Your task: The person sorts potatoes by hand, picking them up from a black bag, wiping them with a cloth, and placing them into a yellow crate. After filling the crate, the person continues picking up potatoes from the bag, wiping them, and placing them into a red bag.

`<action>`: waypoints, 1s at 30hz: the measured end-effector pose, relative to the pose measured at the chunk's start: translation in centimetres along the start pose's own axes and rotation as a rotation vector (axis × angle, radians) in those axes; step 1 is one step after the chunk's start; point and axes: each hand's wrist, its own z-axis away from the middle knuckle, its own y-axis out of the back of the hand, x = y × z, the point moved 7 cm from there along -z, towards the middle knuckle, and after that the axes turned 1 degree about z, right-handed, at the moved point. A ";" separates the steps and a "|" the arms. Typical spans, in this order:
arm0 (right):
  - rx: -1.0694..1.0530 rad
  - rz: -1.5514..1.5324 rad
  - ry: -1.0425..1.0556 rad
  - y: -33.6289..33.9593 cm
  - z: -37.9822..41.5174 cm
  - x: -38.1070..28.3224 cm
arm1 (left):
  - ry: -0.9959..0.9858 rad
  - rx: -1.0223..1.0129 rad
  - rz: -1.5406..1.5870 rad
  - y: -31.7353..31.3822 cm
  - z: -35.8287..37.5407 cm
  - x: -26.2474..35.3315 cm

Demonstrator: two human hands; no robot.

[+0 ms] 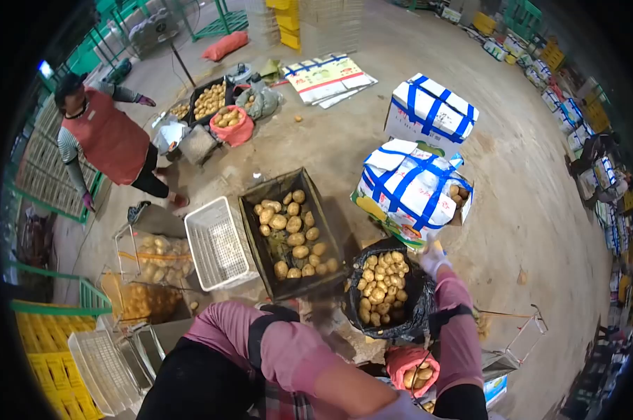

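Note:
My right hand (pixel 435 262), in a whitish glove below a pink sleeve, reaches forward beside the lower corner of a strapped carton (pixel 411 185). Its fingers are closed on what looks like a potato (pixel 438 246), partly hidden. The carton is white with blue tape, and potatoes show through its open right end. Just left of my right hand stands a bucket lined with a black bag (pixel 418 308), holding many potatoes (pixel 383 283). A dark crate (pixel 250 220) with loose potatoes (pixel 295 238) lies further left. My left arm bends across the bottom, its hand out of sight.
A white plastic basket (pixel 215 241) adjoins the dark crate. Another taped carton (pixel 432 112) stands behind the nearer one. Flattened cartons (pixel 327 77) lie at the back. A red bag of potatoes (pixel 413 371) sits below the bucket. A person in a red vest (pixel 110 133) stands at left.

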 end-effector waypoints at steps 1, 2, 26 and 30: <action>-0.003 -0.046 -0.027 0.9 -1.9 1.7 | -0.003 0.016 0.012 0.8 0.5 0.0; 0.000 -0.087 -0.059 1.8 -3.6 3.4 | -0.007 0.029 0.023 1.5 1.3 0.0; -0.118 -0.066 -0.010 -9.1 2.2 9.9 | 1.876 0.679 -0.602 9.0 57.3 -9.4; -0.136 -0.080 0.136 -10.8 3.3 10.7 | 1.777 0.987 -0.799 13.6 65.7 -15.0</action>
